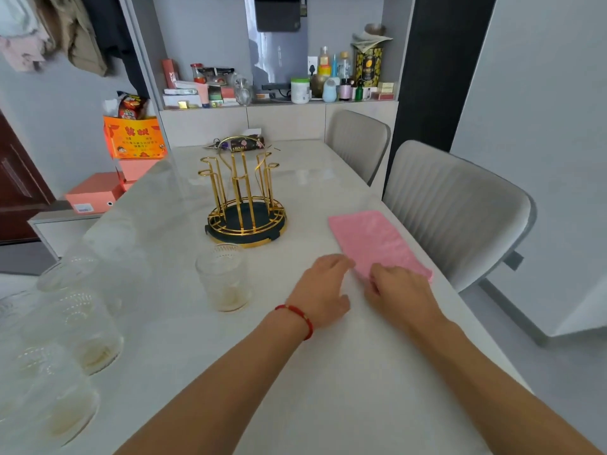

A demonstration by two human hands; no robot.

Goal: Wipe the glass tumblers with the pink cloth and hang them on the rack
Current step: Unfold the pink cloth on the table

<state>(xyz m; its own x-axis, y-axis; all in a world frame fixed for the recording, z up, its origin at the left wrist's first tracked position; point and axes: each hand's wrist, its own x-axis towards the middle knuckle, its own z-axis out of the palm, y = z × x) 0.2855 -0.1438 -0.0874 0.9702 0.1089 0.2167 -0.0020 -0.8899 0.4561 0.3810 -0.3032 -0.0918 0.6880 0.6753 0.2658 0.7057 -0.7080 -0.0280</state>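
The right hand point(399, 292), lower centre-right of the frame, curls its fingers onto the near edge of the flat pink cloth point(374, 241); whether it pinches yet, I cannot tell. The left hand point(323, 290) lies relaxed, fingertips at the cloth's corner. The clear ribbed glass tumbler point(225, 277) stands just left: a careless sweep could topple it. The empty gold wire rack point(244, 198) waits behind; more tumblers point(75, 326) crowd the lower left.

Pale table point(328, 372); two grey chairs point(456, 211) right; cluttered shelf point(279, 101) far; grey walls; dark door point(16, 188) left.
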